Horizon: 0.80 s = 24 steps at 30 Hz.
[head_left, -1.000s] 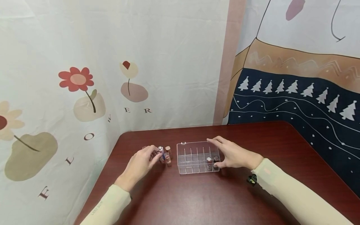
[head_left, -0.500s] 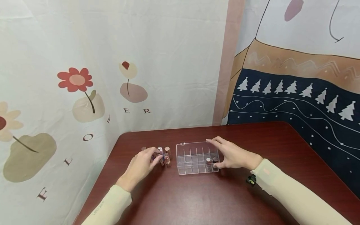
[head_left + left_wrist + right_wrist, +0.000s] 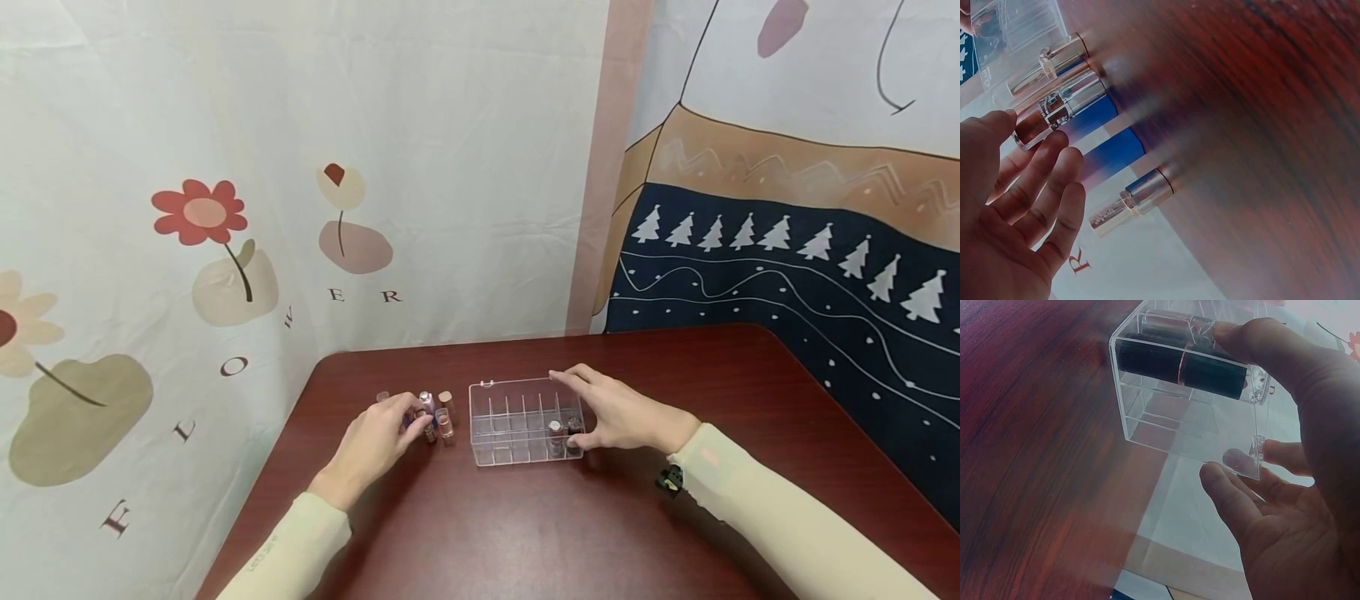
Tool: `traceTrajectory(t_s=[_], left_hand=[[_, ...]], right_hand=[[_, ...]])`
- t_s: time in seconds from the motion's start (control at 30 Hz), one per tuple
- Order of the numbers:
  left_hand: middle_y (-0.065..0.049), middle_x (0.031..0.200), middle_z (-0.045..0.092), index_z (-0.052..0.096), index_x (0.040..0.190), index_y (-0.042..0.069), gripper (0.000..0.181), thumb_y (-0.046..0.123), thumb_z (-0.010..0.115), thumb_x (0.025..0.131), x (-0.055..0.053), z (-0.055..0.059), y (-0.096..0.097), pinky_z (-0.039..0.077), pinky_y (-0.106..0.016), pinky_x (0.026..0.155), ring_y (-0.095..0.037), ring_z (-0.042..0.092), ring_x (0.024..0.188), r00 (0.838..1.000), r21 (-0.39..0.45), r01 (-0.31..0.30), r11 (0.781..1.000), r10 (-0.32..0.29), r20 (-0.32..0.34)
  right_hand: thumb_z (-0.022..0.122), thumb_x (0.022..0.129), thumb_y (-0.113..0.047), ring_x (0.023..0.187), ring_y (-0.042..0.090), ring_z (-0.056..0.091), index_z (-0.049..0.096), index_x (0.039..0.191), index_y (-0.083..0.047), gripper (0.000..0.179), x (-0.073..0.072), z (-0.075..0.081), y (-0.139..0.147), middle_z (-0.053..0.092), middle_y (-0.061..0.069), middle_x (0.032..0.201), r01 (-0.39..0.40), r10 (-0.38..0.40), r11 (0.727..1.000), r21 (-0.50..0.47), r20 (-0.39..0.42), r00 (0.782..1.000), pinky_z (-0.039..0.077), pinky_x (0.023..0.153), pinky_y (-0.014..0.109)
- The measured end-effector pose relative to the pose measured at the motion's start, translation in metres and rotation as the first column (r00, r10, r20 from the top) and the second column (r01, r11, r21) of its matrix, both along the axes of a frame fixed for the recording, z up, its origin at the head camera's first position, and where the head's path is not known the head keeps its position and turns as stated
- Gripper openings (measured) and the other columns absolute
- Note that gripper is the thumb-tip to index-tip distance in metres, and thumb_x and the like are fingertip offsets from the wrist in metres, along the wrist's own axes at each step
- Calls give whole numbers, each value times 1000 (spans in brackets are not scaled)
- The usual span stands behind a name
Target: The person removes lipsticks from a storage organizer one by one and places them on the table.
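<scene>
My left hand [image 3: 375, 437] pinches a lipstick [image 3: 1057, 109] with a clear section, its thumb on one side and fingertips on the other. That lipstick stands upright among several others at the table's left. Close beside it are a gold-toned lipstick [image 3: 1063, 59] and a blue-based one [image 3: 1113, 153]. My right hand [image 3: 618, 408] grips the right end of a clear divided box [image 3: 498, 454], thumb at the front and fingers at the back. Inside that end of the box stands a dark lipstick [image 3: 1179, 365], with a clear, silvery-topped one [image 3: 555, 427] next to it.
Another gold lipstick [image 3: 1135, 200] stands a little apart from the cluster. The dark red wooden table [image 3: 510, 533] runs back to a printed cloth [image 3: 465, 167] hung behind it. A dark device [image 3: 670, 479] sits under my right wrist.
Little differs. My left fingers have dropped slightly at the lipsticks, and more of the one behind the knuckles shows. My right hand and the box keep their places.
</scene>
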<state>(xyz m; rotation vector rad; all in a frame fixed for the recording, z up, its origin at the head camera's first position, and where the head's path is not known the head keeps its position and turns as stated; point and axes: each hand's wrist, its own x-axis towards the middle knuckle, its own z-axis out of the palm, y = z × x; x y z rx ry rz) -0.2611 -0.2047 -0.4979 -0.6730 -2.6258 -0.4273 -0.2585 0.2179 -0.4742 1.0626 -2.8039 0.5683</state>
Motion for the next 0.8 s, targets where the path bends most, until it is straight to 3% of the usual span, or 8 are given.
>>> traceTrajectory(t_s=[0.8], left_hand=[[4, 92, 73, 72, 106, 23, 17, 38, 77, 100, 2, -1, 1, 54, -35, 63, -9, 60, 69, 999, -20, -32, 999, 33, 32]], right_hand=[[97, 76, -37, 120, 26, 67, 39, 164, -12, 108, 1, -1, 0, 53, 11, 150, 2, -2, 1000, -8, 1, 1000, 58, 102, 44]])
